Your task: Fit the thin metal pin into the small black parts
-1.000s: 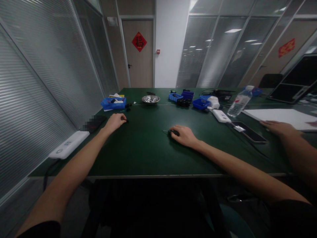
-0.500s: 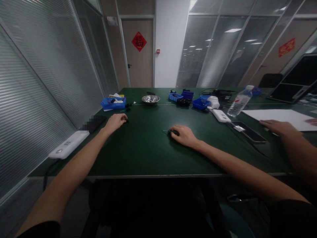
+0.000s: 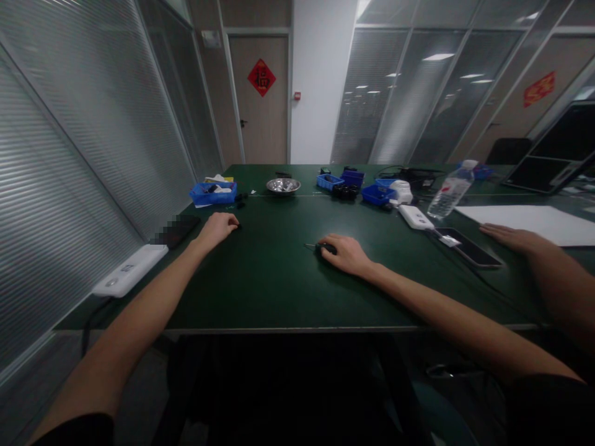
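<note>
My right hand (image 3: pixel 346 253) rests on the green table (image 3: pixel 269 279), closed around the black handle of a screwdriver (image 3: pixel 326 249). The screwdriver's thin metal shaft points left, close to the tabletop. Further left, my left hand (image 3: pixel 217 228) pinches a small black part (image 3: pixel 238 226) between thumb and fingertips; most of it is hidden. Several more small black parts (image 3: pixel 240 201) lie just beyond that hand, beside a blue tray (image 3: pixel 212 193) holding mixed pieces.
A metal bowl (image 3: pixel 283 186) with small pieces stands at the back. Right of it are blue bins (image 3: pixel 329 181), a water bottle (image 3: pixel 452 191), a white power strip (image 3: pixel 415 217) and a phone (image 3: pixel 469 248). Another person's hand (image 3: pixel 515 238) lies by white paper (image 3: pixel 534 220). Another power strip (image 3: pixel 129 271) sits left.
The other person's near hand has shifted slightly left, and their far hand has left the view. My own hands are almost unmoved.
</note>
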{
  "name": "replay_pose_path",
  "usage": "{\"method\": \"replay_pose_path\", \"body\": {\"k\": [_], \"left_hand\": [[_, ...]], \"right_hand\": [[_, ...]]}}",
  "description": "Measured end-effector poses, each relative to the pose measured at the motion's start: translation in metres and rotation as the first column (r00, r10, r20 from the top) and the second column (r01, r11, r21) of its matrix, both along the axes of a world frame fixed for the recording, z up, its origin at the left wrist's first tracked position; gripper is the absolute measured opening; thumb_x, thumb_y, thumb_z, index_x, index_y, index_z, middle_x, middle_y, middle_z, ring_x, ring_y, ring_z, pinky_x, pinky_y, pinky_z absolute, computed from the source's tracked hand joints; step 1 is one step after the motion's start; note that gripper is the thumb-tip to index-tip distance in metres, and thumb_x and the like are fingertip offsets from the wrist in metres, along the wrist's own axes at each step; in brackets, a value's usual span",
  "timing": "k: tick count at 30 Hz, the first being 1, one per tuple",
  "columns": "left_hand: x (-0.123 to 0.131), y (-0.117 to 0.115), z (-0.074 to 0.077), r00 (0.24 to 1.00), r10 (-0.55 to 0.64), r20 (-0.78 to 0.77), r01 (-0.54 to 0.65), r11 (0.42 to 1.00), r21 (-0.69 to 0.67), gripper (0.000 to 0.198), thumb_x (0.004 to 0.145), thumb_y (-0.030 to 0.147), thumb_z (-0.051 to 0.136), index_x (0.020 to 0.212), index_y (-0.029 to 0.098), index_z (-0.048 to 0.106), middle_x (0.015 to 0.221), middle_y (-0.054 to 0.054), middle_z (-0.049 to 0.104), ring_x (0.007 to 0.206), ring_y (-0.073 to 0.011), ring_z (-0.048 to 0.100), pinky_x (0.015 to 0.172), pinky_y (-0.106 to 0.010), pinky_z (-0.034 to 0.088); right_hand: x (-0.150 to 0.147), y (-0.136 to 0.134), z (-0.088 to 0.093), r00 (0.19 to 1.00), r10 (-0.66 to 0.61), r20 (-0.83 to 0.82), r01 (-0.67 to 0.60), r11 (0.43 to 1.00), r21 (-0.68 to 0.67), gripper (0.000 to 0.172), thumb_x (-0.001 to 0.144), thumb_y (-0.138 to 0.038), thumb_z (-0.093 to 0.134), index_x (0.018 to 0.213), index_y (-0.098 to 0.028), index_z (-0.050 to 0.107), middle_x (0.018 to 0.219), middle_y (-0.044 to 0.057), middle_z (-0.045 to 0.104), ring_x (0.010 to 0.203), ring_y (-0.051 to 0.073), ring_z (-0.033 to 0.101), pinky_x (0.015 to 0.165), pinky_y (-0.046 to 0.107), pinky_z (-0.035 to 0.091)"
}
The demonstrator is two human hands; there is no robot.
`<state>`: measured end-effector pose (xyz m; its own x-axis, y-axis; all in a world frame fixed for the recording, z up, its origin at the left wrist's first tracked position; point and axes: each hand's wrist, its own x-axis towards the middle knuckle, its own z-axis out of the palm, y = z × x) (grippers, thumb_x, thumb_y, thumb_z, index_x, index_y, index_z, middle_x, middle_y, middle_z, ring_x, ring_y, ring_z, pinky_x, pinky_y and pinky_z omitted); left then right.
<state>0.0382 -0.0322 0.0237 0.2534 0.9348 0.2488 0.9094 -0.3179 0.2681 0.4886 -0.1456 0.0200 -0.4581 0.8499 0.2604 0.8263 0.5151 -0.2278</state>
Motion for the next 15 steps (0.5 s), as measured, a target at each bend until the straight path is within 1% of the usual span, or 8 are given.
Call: {"method": "replay_pose_path", "body": {"k": [4, 6, 8, 10, 12, 15], "left_hand": [[-0.001, 0.002, -0.002, 0.999, 0.015, 0.044, -0.014, 0.999, -0.029, 0.018, 0.093, 0.025, 0.071, 0.107, 0.021, 0.081, 0.114, -0.009, 0.08, 0.107, -0.027, 0.074, 0.098, -0.038, 0.057], [0.0, 0.002, -0.004, 0.994, 0.019, 0.111, -0.013, 0.998, -0.059, 0.022, 0.093, 0.026, 0.072, 0.113, 0.02, 0.08, 0.115, -0.009, 0.08, 0.106, -0.0251, 0.074, 0.096, -0.036, 0.058], [0.006, 0.0, -0.005, 0.98, 0.001, 0.198, 0.017, 0.996, -0.092, 0.029, 0.092, 0.029, 0.073, 0.121, 0.021, 0.077, 0.116, -0.009, 0.079, 0.106, -0.0232, 0.074, 0.095, -0.034, 0.058], [0.018, -0.007, -0.006, 0.961, -0.07, 0.268, 0.102, 0.989, -0.107, 0.036, 0.093, 0.032, 0.073, 0.127, 0.021, 0.074, 0.116, -0.008, 0.078, 0.105, -0.0222, 0.073, 0.095, -0.034, 0.058], [0.036, -0.018, -0.007, 0.929, -0.2, 0.311, 0.241, 0.966, -0.098, 0.039, 0.095, 0.036, 0.072, 0.131, 0.022, 0.071, 0.116, -0.007, 0.077, 0.104, -0.0216, 0.072, 0.093, -0.035, 0.057], [0.072, -0.039, -0.009, 0.84, -0.416, 0.348, 0.461, 0.886, -0.054, 0.039, 0.099, 0.037, 0.068, 0.136, 0.023, 0.069, 0.117, -0.007, 0.074, 0.101, -0.0206, 0.07, 0.086, -0.034, 0.056]], "right_hand": [[-0.001, -0.002, 0.001, 1.0, -0.002, 0.0, 0.002, 1.0, -0.004, 0.034, 0.102, -0.036, 0.055, 0.127, -0.022, 0.073, 0.118, 0.008, 0.076, 0.097, 0.023, 0.07, 0.081, 0.032, 0.05], [-0.001, -0.002, 0.002, 1.0, -0.001, 0.003, 0.001, 1.0, -0.008, 0.033, 0.102, -0.036, 0.055, 0.127, -0.022, 0.073, 0.119, 0.008, 0.075, 0.098, 0.023, 0.07, 0.082, 0.033, 0.05], [-0.001, -0.001, 0.002, 1.0, -0.003, 0.004, 0.003, 1.0, -0.01, 0.034, 0.102, -0.035, 0.055, 0.127, -0.022, 0.073, 0.119, 0.008, 0.075, 0.099, 0.023, 0.07, 0.082, 0.033, 0.05], [-0.001, -0.001, 0.002, 1.0, -0.006, 0.005, 0.006, 1.0, -0.012, 0.034, 0.102, -0.036, 0.055, 0.128, -0.022, 0.073, 0.12, 0.008, 0.075, 0.098, 0.023, 0.07, 0.081, 0.033, 0.05], [-0.001, -0.001, 0.001, 1.0, -0.005, 0.005, 0.005, 1.0, -0.004, 0.035, 0.102, -0.037, 0.055, 0.129, -0.022, 0.072, 0.12, 0.008, 0.075, 0.097, 0.023, 0.069, 0.081, 0.034, 0.05], [0.0, -0.003, 0.001, 0.999, 0.038, -0.006, -0.037, 0.999, 0.026, 0.036, 0.104, -0.039, 0.054, 0.13, -0.022, 0.071, 0.121, 0.008, 0.074, 0.096, 0.022, 0.069, 0.082, 0.033, 0.051]]}}
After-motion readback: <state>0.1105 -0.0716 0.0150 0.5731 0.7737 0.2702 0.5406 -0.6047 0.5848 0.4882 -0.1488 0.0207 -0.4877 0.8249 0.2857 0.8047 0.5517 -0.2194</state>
